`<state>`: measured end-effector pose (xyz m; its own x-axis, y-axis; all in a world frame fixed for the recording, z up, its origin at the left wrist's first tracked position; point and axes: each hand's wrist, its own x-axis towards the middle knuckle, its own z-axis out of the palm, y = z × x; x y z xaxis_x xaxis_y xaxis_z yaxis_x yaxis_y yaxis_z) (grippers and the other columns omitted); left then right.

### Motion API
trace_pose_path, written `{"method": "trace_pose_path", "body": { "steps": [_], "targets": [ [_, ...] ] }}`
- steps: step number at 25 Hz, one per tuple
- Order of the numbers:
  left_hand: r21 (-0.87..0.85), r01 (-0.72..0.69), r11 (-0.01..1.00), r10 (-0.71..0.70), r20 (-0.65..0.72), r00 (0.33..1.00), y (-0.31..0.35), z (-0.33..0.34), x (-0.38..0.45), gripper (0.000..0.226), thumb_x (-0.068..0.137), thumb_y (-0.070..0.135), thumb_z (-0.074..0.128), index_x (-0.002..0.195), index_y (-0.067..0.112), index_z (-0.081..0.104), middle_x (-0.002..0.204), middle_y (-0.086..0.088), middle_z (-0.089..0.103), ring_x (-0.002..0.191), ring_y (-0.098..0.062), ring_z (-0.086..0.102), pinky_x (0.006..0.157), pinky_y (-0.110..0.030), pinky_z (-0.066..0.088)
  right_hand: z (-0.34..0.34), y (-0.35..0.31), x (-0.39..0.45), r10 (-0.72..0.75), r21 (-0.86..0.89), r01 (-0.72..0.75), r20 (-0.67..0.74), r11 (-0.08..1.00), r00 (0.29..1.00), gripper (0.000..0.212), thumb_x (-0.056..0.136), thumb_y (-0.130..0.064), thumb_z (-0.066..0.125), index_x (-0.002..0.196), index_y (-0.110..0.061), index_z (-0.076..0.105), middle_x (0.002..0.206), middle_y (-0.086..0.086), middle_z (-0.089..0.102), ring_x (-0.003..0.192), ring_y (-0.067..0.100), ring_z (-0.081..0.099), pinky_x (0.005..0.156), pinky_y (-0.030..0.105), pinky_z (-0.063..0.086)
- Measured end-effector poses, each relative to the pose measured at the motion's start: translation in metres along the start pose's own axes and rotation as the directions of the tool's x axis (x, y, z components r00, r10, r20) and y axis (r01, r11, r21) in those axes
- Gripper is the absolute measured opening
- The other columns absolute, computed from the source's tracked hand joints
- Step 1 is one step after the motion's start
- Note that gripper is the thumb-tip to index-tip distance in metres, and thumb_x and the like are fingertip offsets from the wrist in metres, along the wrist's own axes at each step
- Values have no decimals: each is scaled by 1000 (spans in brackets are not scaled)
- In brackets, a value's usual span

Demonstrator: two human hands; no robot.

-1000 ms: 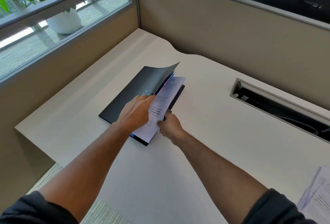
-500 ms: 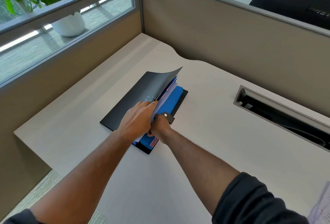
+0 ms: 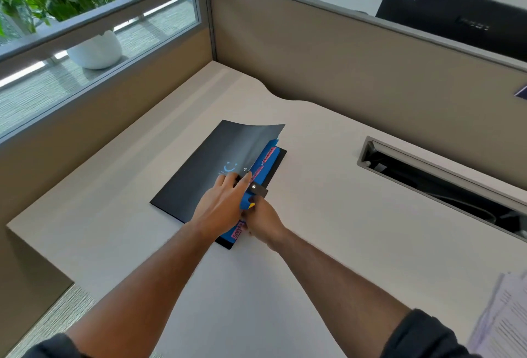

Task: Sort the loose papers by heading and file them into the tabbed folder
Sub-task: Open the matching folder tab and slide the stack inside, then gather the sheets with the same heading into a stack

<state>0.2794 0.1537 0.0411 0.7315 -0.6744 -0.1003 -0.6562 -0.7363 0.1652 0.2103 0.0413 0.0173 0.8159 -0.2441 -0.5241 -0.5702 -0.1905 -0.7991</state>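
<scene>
The black tabbed folder point(image 3: 199, 175) lies on the desk with its front cover curled up along the right edge. Blue dividers point(image 3: 266, 162) with pink tabs show under the raised cover. My left hand point(image 3: 221, 206) lies on the cover and pinches its right edge, holding it up. My right hand point(image 3: 263, 222) is at the folder's near right side, beside the black snap strap point(image 3: 258, 188), its fingers curled on the edge of a blue divider. Several loose printed papers point(image 3: 507, 317) lie at the desk's near right corner.
A cable slot point(image 3: 439, 178) is sunk into the desk to the right of the folder. Tan partition walls point(image 3: 342, 66) close the desk at the back and left. A potted plant point(image 3: 97, 49) stands beyond the glass, and a dark monitor point(image 3: 456, 15) behind the partition.
The white sheet my right hand pushed under the cover is now out of sight behind a blue divider. My right hand has pulled back to the folder's near edge.
</scene>
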Motion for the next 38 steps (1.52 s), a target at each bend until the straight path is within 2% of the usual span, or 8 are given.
{"method": "trace_pose_path", "body": {
  "steps": [6, 11, 15, 21, 23, 27, 34, 38],
  "targets": [
    [127, -40, 991, 38, 22, 999, 23, 25, -6, 87, 85, 15, 67, 158, 23, 21, 150, -11, 34, 129, -30, 40, 98, -39, 47, -33, 60, -70, 77, 95, -65, -135, 993, 988, 35, 101, -14, 47, 135, -18, 48, 106, 9, 72, 71, 13, 63, 55, 18, 45],
    [160, -47, 986, 50, -14, 999, 47, 44, -10, 72, 79, 3, 60, 148, 14, 45, 148, -17, 44, 127, -35, 48, 91, -47, 50, -57, 110, -126, 118, 161, -83, -220, 983, 968, 29, 103, -11, 44, 130, -19, 53, 105, 11, 73, 73, 10, 63, 52, 11, 44],
    [150, -105, 983, 99, 46, 994, 88, 59, -13, 57, 72, 13, 76, 127, 13, 60, 125, -10, 56, 110, -32, 56, 81, -43, 52, -82, 149, -167, 152, 182, -98, -310, 978, 938, 27, 103, -11, 44, 126, -19, 56, 102, 10, 73, 71, 7, 63, 55, 12, 45],
    [39, -268, 962, 263, 105, 959, 174, 83, -27, 52, 90, 21, 62, 140, 14, 49, 140, -7, 48, 128, -28, 47, 99, -40, 45, -120, 196, -222, 202, 202, -120, -460, 972, 865, 26, 100, -9, 46, 119, -19, 61, 99, 9, 74, 68, 9, 64, 57, 14, 46],
    [18, -314, 949, 310, 118, 943, 203, 88, -31, 50, 89, 20, 64, 136, 12, 52, 137, -8, 51, 126, -28, 50, 97, -41, 47, -130, 211, -238, 222, 204, -133, -514, 970, 828, 22, 99, -14, 51, 116, -21, 62, 98, 6, 73, 74, 14, 67, 67, 22, 54],
    [-36, -420, 907, 421, 126, 898, 261, 97, -38, 44, 78, 15, 74, 121, 8, 63, 121, -10, 60, 111, -33, 61, 83, -45, 54, -154, 243, -268, 262, 184, -186, -666, 965, 699, 15, 98, -24, 58, 111, -26, 65, 94, -7, 71, 87, 15, 68, 81, 32, 53],
    [-201, -592, 780, 618, 105, 779, 363, 105, -62, 42, 96, 22, 59, 137, 15, 53, 135, 1, 53, 125, -22, 50, 100, -36, 44, -199, 298, -327, 392, 316, -258, -856, 913, 337, 11, 94, -18, 62, 105, -22, 64, 98, -6, 68, 95, 20, 64, 85, 34, 52],
    [-311, -625, 716, 679, 104, 727, 406, 114, -74, 44, 97, 25, 61, 140, 20, 55, 138, 4, 56, 127, -17, 51, 104, -30, 43, -215, 335, -356, 485, 422, -285, -851, 860, 203, 23, 94, -17, 64, 117, -16, 63, 115, 2, 65, 102, 22, 63, 90, 34, 51]
  ]
}}
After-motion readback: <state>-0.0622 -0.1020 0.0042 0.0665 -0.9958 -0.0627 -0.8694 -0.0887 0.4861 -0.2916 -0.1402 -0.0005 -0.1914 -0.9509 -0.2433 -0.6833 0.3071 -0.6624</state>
